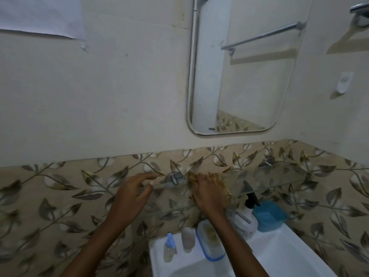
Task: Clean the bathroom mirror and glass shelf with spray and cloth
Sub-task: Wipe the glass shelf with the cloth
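Observation:
A rounded rectangular mirror (235,76) hangs on the cream wall above a clear glass shelf (275,176) fixed to the leaf-patterned tiles by metal brackets (174,177). My right hand (207,194) presses a crumpled tan cloth (221,186) onto the left part of the shelf. My left hand (133,194) hovers just left of the shelf's left bracket, fingers spread, holding nothing. A spray bottle with a black trigger head (250,198) stands on the basin's back ledge under the shelf, partly hidden by my right arm.
A white basin (279,254) sits below. On its ledge stand a small blue-capped bottle (169,248), a grey bottle (187,239), a blue-rimmed lidded box (210,242) and a blue soap dish (268,215). A white towel (42,17) hangs upper left.

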{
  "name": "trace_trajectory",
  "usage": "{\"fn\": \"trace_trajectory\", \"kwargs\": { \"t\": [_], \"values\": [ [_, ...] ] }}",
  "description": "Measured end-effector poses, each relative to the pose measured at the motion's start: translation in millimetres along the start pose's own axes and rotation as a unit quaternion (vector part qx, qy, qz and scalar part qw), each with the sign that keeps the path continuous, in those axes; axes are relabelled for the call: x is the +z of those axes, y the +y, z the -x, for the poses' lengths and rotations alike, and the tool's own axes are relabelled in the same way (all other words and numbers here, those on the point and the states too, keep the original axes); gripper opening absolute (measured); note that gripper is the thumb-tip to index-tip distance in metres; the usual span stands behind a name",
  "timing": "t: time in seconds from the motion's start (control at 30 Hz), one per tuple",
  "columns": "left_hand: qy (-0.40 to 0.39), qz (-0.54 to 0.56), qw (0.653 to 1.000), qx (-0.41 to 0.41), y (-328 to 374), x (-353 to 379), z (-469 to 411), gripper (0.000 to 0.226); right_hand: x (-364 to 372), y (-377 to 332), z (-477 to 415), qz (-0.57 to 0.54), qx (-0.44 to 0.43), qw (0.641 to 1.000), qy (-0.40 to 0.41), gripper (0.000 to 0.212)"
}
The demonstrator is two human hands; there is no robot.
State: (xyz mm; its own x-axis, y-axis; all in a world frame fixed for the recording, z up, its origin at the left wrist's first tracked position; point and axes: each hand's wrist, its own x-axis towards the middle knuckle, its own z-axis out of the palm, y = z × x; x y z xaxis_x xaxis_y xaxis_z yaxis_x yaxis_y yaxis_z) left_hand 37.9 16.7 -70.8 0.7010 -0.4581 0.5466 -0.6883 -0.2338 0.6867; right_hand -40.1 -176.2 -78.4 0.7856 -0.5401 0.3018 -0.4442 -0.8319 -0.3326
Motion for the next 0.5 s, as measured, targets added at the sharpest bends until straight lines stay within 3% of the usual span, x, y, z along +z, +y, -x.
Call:
{"fn": "trace_trajectory", "kwargs": {
  "t": [0.07, 0.23, 0.37, 0.5],
  "values": [
    [0.008, -0.001, 1.0, -0.019, -1, -6, 2, 0.017, 9, -22, 4, -0.022, -0.019, 0.999, 0.015, 0.04],
    [-0.001, -0.031, 0.999, -0.024, -3, -16, 4, 0.034, 18, -62, 19, -0.056, -0.021, 0.998, 0.02, 0.042],
    [0.001, -0.041, 0.998, -0.041, -8, -22, 9, 0.034, 27, -84, 30, -0.025, -0.06, 0.995, 0.076, 0.032],
    [0.013, -0.051, 0.998, -0.043, -12, -28, 13, 0.021, 38, -110, 40, -0.066, -0.119, 0.99, 0.016, 0.037]
  ]
}}
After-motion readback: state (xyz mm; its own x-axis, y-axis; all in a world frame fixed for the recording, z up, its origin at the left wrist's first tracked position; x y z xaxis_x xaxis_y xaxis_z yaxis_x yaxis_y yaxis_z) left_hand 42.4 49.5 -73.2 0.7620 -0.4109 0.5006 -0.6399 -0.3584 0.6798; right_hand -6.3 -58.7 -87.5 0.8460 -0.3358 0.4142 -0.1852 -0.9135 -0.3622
